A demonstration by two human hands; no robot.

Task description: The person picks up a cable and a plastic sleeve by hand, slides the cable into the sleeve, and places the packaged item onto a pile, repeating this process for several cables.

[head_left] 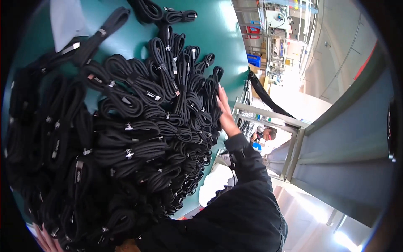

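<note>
- At the lower left, left hand point(47, 240), with just some fingers showing beside the heap and the rest cut off or covered; cannot tell how far open, or whether holding anything.
- Along the bottom edge, a patch of bare skin point(128, 246), mostly hidden between cables and dark cloth.
- Across the lower middle, a black sleeve point(235, 214) leading up to the right hand point(226, 113): fingers straight, laid flat against the heap's right flank, touching the outermost bundles, nothing in grasp; palm out of sight.
- Heaped over the left half of the green tabletop point(214, 25), black cable bundles point(130, 130), folded and banded; lower ones merging into shadow.
- On many bundles, white markings point(129, 154), small and slanted, several blurred.
- At the upper left, a pale sheet point(67, 21), cut off by the rim.
- Beyond the table, a blue crate point(254, 59) and another person point(267, 133), small, partly hidden.
</note>
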